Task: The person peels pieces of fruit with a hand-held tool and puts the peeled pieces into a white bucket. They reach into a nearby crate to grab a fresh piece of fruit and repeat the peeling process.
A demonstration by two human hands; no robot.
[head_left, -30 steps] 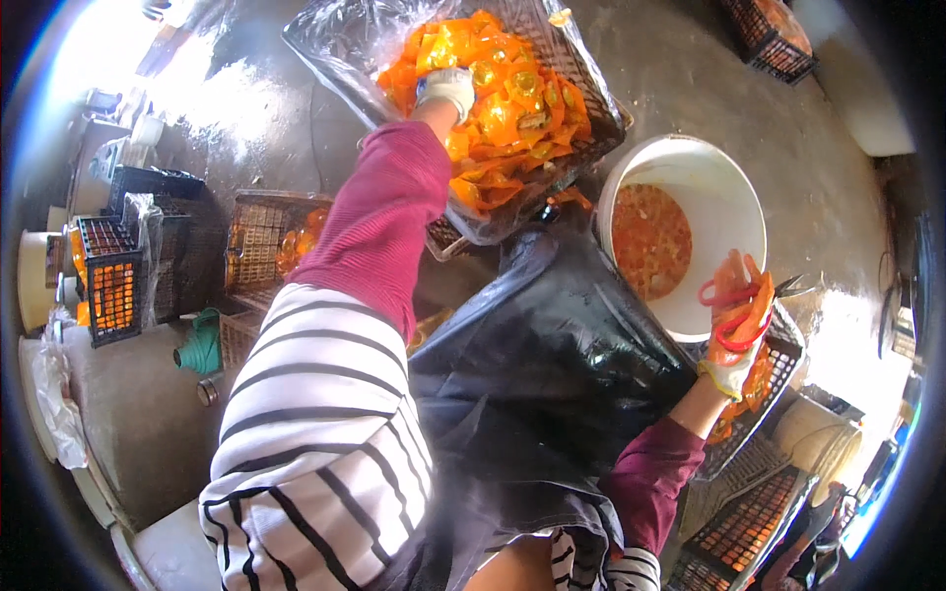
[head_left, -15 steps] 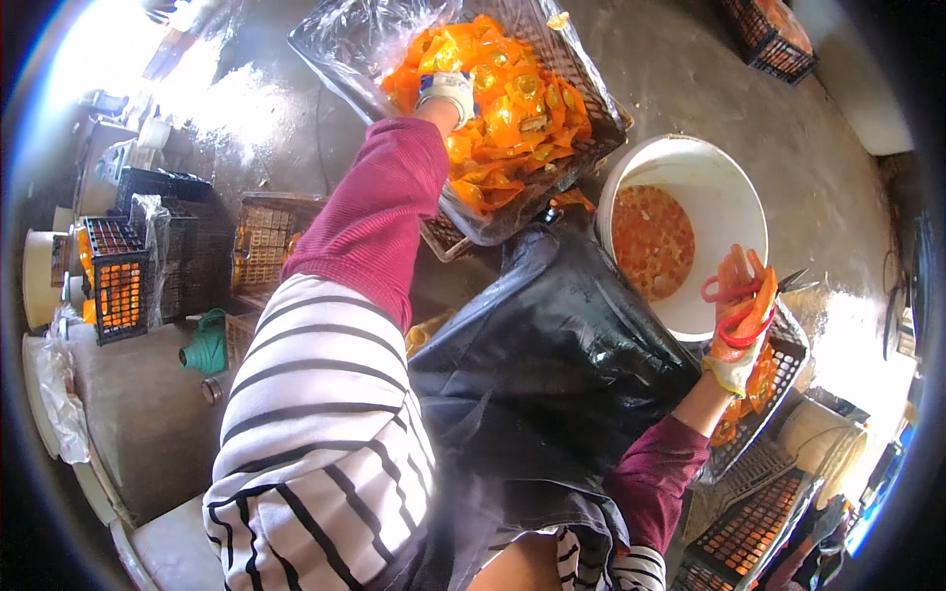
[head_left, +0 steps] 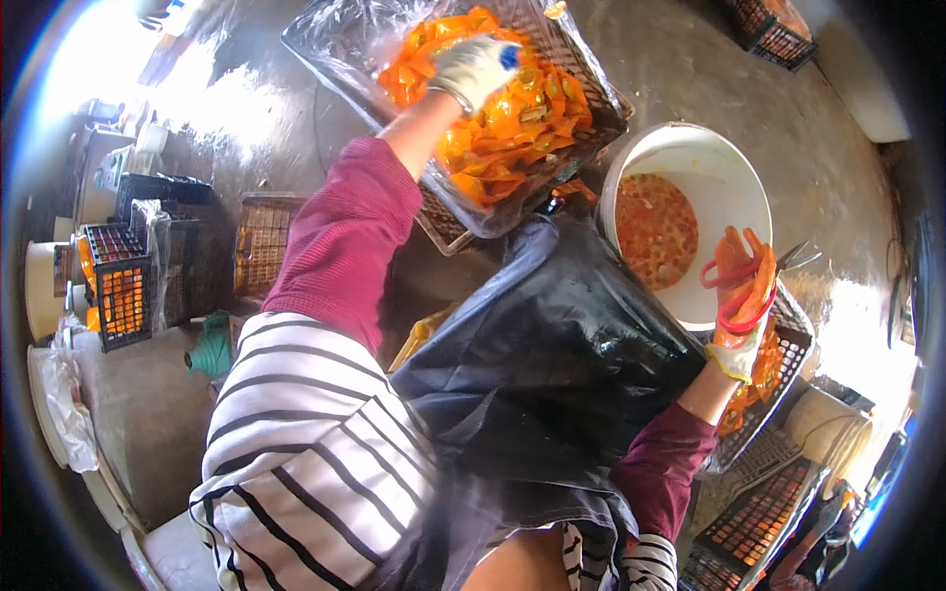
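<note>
Above the plastic-lined crate (head_left: 581, 44), the left hand (head_left: 478, 72) in a white glove is over the orange pieces (head_left: 522, 123), which lie heaped inside it; its fingertips are hidden, so I cannot tell if they are apart or together. The right hand (head_left: 740, 288), its fingers closed loosely on the red handles of the scissors (head_left: 786, 261), is beside the white bucket (head_left: 739, 187). Picking from the heap seems the step in hand; the next move, I judge, calls for a firm pinch, because the pieces look wet, thin, curled and slippery.
</note>
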